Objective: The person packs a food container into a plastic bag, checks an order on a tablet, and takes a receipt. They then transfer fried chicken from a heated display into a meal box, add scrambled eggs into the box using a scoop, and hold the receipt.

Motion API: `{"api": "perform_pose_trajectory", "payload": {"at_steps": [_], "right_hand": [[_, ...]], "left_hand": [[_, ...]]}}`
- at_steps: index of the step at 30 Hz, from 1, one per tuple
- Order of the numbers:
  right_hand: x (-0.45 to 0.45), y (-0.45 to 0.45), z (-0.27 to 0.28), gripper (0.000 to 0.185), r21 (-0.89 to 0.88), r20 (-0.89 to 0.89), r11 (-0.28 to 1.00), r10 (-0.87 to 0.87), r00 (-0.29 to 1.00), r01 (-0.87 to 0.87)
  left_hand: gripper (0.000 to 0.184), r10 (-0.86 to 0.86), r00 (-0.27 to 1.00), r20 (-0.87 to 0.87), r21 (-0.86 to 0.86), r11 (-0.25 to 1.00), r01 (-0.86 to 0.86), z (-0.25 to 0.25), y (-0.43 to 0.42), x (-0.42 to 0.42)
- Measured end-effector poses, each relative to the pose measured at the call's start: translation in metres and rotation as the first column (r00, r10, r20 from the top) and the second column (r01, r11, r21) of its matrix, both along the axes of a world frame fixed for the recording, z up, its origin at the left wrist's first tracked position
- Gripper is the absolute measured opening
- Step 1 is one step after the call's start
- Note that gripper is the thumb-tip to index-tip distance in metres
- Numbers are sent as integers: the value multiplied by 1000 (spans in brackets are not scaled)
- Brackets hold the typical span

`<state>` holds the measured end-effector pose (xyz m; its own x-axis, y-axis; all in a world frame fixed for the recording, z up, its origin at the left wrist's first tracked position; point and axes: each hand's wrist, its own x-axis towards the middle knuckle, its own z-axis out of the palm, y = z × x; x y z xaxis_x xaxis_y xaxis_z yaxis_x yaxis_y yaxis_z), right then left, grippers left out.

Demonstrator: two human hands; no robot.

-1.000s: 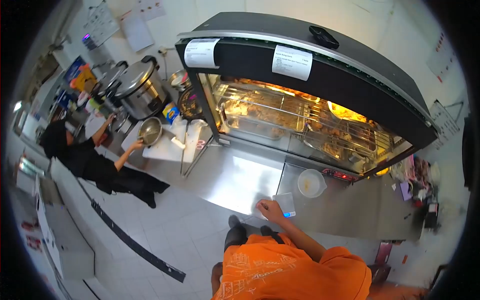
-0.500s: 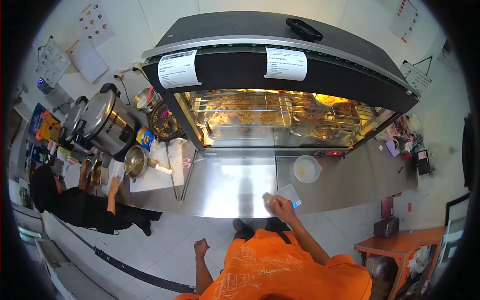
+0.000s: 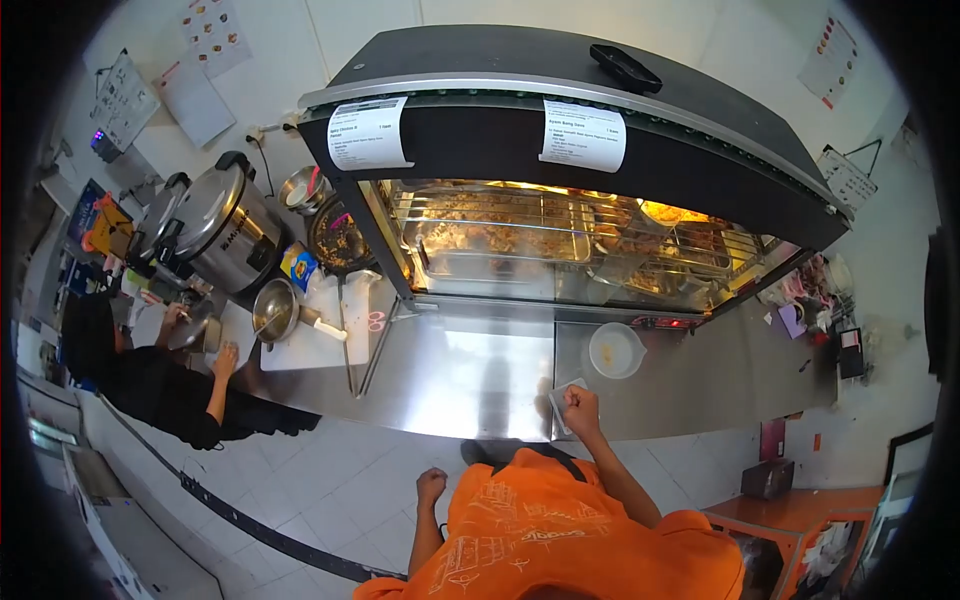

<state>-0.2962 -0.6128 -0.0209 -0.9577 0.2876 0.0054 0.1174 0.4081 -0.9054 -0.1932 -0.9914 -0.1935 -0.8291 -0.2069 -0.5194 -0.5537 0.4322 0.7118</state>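
Observation:
My right hand [image 3: 580,410] is closed in a fist over a small flat pale square device [image 3: 560,404], which looks like a scale, near the front edge of the steel counter. The hand covers much of it. Whatever the fingers may hold is hidden. Behind the hand sits a white plastic bowl [image 3: 616,352] with yellowish bits at its bottom. My left hand [image 3: 431,487], fingers curled shut, is held low in front of the counter, touching nothing; no object shows in it.
A lit food warmer [image 3: 570,140] with trays of fried food spans the counter's back. To the left are tongs [image 3: 370,350], a steel bowl [image 3: 274,310] and a cutting board [image 3: 300,352]. Beyond, a co-worker in black [image 3: 160,390] handles a metal pan. An orange table [image 3: 800,515] stands right.
My right hand has shifted slightly right, now covering the device; the small blurred pale item beside its fingers no longer shows. My left hand has moved right a little. The view has tilted slightly.

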Motion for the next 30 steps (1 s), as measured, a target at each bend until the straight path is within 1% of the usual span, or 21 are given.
{"api": "perform_pose_trajectory", "payload": {"at_steps": [1, 3, 4, 6, 8, 10, 11, 13, 14, 16, 17, 19, 20, 22, 23, 24, 25, 26, 28, 29, 30], "right_hand": [[-3, 1, 1, 12, -7, -32, 999, -39, 999, 39], [-7, 4, 1, 13, -10, -41, 1000, 21, 999, -21], [-9, 4, 0, 15, -19, -49, 998, 66, 997, -67], [-11, 6, -3, 15, 8, -37, 995, 103, 994, -103], [-11, 5, -2, 15, 30, -19, 990, 140, 990, -139], [-10, 5, 4, 14, -39, -4, 990, 134, 991, -134], [-10, 6, 3, 14, -41, -3, 989, 142, 990, -142], [-9, 12, -2, 12, 20, -22, 993, 114, 993, -113], [-8, 15, -4, 12, 18, -22, 993, 121, 992, -120], [-6, 19, -10, 13, 41, -39, 989, 146, 989, -144], [-5, 20, -8, 13, 39, -40, 988, 152, 988, -150], [0, 21, -1, 11, -321, 79, 934, 193, 978, -158], [0, 22, -5, 11, -323, 78, 932, 199, 977, -164], [1, 27, -19, 13, -301, 92, 937, 214, 972, -178], [1, 28, -19, 13, -303, 90, 935, 219, 971, -183], [1, 28, -18, 14, -260, 83, 944, 233, 969, -205], [2, 28, -16, 16, -216, 77, 950, 247, 966, -225], [2, 27, -18, 16, -218, 78, 948, 252, 964, -230], [1, 22, -21, 17, -204, 49, 951, 248, 968, -233], [0, 19, -17, 17, -205, 47, 949, 254, 966, -239], [-1, 16, -10, 17, -237, 52, 934, 286, 957, -267]], "left_hand": [[20, 11, 1000, 3, 3, 1000, -11, -2, -2, 5], [13, 4, 985, -172, -243, 969, -47, 12, -2, 7], [13, 17, 985, -174, -241, 969, -60, 21, 3, 8], [14, 188, 972, -141, -389, 892, -229, 58, 16, 4], [15, 237, 963, -125, -381, 885, -267, 48, 15, 10], [16, 248, 962, -113, -295, 916, -270, 50, 18, 12], [16, 256, 960, -113, -297, 913, -278, 46, 18, 15], [20, 201, 962, -184, -239, 940, -243, 28, 16, 22], [20, 208, 961, -184, -241, 938, -249, 23, 17, 26], [24, 173, 962, -211, -106, 974, -199, 15, 17, 35], [24, 178, 961, -212, -108, 973, -204, 19, 17, 37], [28, 70, 995, 72, -26, 997, -68, 34, 18, 38], [28, 76, 995, 70, -28, 997, -74, 43, 21, 34], [27, -18, 990, 141, 69, 998, 8, 61, 29, 22], [25, -84, 992, 89, 123, 990, 73, 76, 35, 11], [24, -148, 988, 35, 172, 975, 140, 96, 43, -3], [22, -239, 970, -40, 205, 948, 242, 130, 57, -21], [21, -324, 939, -116, 230, 911, 343, 170, 74, -38], [17, -449, 870, -204, 400, 773, 493, 226, 111, -67], [18, -548, 740, -391, 331, 666, 668, 266, 134, -80], [18, -614, 564, -552, 223, 543, 809, 305, 159, -88]]}}
